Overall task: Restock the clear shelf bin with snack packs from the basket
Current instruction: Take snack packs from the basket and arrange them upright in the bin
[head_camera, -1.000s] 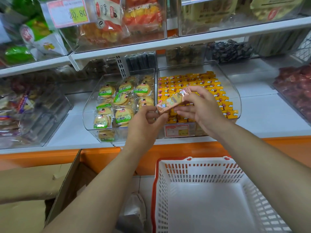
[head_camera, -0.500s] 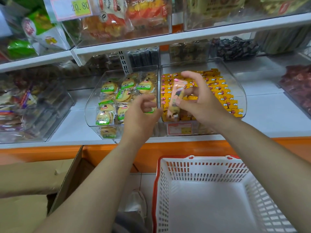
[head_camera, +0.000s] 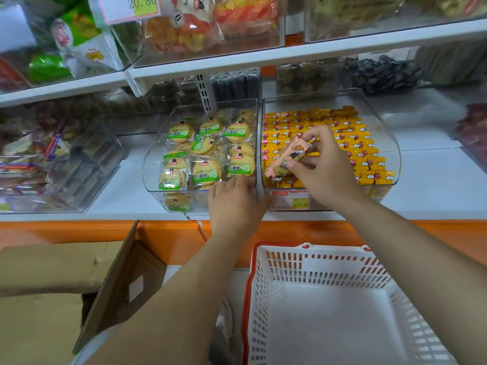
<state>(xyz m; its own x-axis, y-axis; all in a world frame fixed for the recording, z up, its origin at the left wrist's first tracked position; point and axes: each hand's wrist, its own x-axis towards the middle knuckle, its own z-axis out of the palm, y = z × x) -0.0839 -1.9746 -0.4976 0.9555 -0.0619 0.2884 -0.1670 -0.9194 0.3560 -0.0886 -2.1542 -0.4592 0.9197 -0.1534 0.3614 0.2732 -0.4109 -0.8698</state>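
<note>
basket (head_camera: 316,270): nearest, white with a red rim, on the floor below the shelf; no pack shows in the part of it in view, so this one looks like the last
left hand (head_camera: 234,204): rests on the front lip of the biscuit bin (head_camera: 155,164), fingers loosely bent over the edge, holding no pack; it seems to be steadying only
right hand (head_camera: 324,167): thumb and fingertips pinch the pink snack pack (head_camera: 287,156) near its upper end, the other fingers curled behind it
pink snack pack: tilted, lower end towards the front, held just above the yellow packs (head_camera: 355,143) at the front left of the clear shelf bin (head_camera: 390,143)
step in hand: placing the pack into that bin
doing it well: lower it flat and in line with the rows, let go only once it lies on the packs below, and keep it behind the front wall so it cannot slide out
risk: its pink wrapper differs from the yellow ones, so checking against the price tag (head_camera: 290,200) seems wise
upper shelf (head_camera: 263,61): farthest, close overhead, so lift the wrist out low
</note>
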